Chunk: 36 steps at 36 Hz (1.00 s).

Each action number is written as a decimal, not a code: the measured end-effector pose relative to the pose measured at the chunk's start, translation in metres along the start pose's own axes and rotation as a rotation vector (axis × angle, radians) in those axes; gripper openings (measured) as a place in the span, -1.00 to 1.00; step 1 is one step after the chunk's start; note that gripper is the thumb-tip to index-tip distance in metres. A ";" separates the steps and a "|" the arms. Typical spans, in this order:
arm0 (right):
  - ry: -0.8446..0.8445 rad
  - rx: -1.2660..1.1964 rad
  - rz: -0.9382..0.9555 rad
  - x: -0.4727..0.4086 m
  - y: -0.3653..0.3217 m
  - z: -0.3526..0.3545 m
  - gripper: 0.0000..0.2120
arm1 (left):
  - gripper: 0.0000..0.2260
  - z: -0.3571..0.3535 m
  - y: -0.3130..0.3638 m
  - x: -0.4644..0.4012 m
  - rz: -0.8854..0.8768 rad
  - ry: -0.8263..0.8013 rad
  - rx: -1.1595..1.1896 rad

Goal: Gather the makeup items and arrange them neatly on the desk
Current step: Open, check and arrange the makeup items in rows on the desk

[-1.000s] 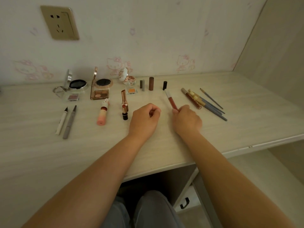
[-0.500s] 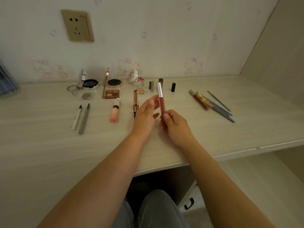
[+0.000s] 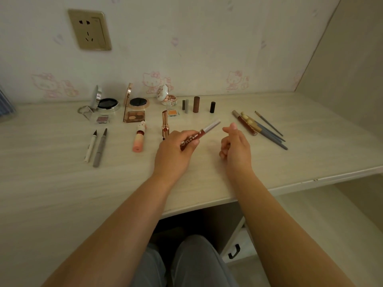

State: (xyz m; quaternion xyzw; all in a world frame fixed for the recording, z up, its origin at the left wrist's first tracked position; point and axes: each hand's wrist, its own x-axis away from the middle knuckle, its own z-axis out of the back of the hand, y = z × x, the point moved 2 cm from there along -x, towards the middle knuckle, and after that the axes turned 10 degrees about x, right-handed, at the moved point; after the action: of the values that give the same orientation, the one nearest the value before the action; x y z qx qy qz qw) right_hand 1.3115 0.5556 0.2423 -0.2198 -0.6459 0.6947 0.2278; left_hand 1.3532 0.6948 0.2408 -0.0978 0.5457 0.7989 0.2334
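My left hand [image 3: 176,150] is shut on a dark red lip gloss tube [image 3: 200,134] with a silver cap, held tilted above the desk [image 3: 51,183], cap pointing up and right. My right hand [image 3: 235,145] hovers just right of it, empty, fingers loosely curled with the forefinger out. Behind my left hand a gold lipstick [image 3: 164,124] lies on the desk, with a pink lipstick [image 3: 138,139] to its left. Two eyeliner pens [image 3: 96,148] lie further left. Another gloss tube and several brushes [image 3: 261,127] lie at the right.
Open compacts [image 3: 107,103] and eyeshadow palettes [image 3: 134,116] sit along the back by the wall. Small caps and tubes [image 3: 195,104] stand upright at back centre. A wall socket [image 3: 90,30] is above. The desk's front edge [image 3: 269,188] runs over my knees.
My right hand lifted the gloss tube off the desk and passed it to my left hand. The right hand has let go and drawn away to the right.
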 end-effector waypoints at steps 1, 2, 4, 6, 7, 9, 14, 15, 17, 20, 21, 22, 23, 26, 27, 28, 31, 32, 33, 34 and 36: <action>-0.004 -0.002 -0.003 0.000 0.000 0.000 -0.70 | -0.75 0.001 -0.001 0.001 0.007 -0.020 -0.045; -0.010 0.006 -0.005 0.001 -0.001 0.001 -0.71 | -0.75 0.002 -0.002 0.002 0.018 -0.036 -0.067; -0.026 0.030 -0.007 0.001 0.000 0.000 -0.73 | -0.74 0.001 -0.002 0.003 0.031 -0.071 -0.083; -0.040 0.047 -0.005 0.001 0.000 0.000 -0.74 | -0.74 -0.001 -0.001 0.004 0.032 -0.118 -0.113; -0.043 0.058 0.001 0.001 0.000 0.000 -0.74 | -0.73 -0.002 0.000 0.004 0.033 -0.133 -0.125; -0.057 0.072 0.003 0.000 0.001 0.001 -0.76 | -0.73 -0.002 0.001 0.004 0.040 -0.131 -0.123; -0.085 0.286 0.113 -0.001 0.002 -0.006 -0.81 | -0.84 0.000 0.000 0.003 0.062 -0.066 -0.052; -0.086 0.334 0.139 -0.001 0.003 -0.008 -0.82 | -0.86 -0.001 -0.001 0.003 0.064 -0.067 -0.057; -0.085 0.372 0.145 -0.002 0.005 -0.010 -0.83 | -0.87 -0.001 -0.002 0.003 0.066 -0.093 -0.077; -0.066 0.388 0.125 -0.003 0.006 -0.008 -0.82 | -0.82 -0.003 -0.003 0.004 0.066 -0.157 -0.128; -0.062 0.388 0.128 -0.004 0.006 -0.007 -0.81 | -0.78 -0.003 -0.003 0.004 0.079 -0.167 -0.128; -0.062 0.392 0.133 -0.004 0.006 -0.007 -0.81 | -0.73 -0.003 -0.003 0.004 0.101 -0.170 -0.121; -0.063 0.394 0.138 -0.003 0.006 -0.007 -0.80 | -0.69 -0.003 -0.003 0.004 0.125 -0.170 -0.120; -0.067 0.378 0.143 -0.003 0.005 -0.008 -0.80 | -0.63 -0.002 0.000 0.005 0.157 -0.156 -0.136; -0.067 0.370 0.143 -0.003 0.005 -0.008 -0.81 | -0.63 -0.002 0.001 0.005 0.154 -0.148 -0.142; -0.065 0.365 0.142 -0.003 0.005 -0.008 -0.81 | -0.65 -0.002 0.002 0.005 0.146 -0.141 -0.148; -0.034 0.355 0.134 -0.002 0.005 -0.007 -0.82 | -0.76 -0.002 0.003 0.005 0.131 -0.112 -0.105; -0.013 0.354 0.126 -0.002 0.006 -0.007 -0.82 | -0.76 -0.001 0.003 0.004 0.131 -0.102 -0.067; 0.010 0.349 0.117 -0.002 0.006 -0.007 -0.82 | -0.75 -0.001 0.002 0.004 0.123 -0.088 -0.039; 0.031 0.336 0.107 -0.003 0.006 -0.006 -0.82 | -0.75 -0.001 0.001 0.003 0.108 -0.069 -0.024; 0.056 0.295 0.084 -0.005 0.007 -0.006 -0.81 | -0.80 0.001 0.000 0.003 0.090 -0.033 -0.006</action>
State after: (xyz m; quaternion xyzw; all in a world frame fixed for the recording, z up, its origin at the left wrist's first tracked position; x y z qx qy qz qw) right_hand 1.3187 0.5566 0.2349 -0.2300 -0.5203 0.7847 0.2463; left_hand 1.3507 0.6963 0.2401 -0.0605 0.5431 0.8118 0.2058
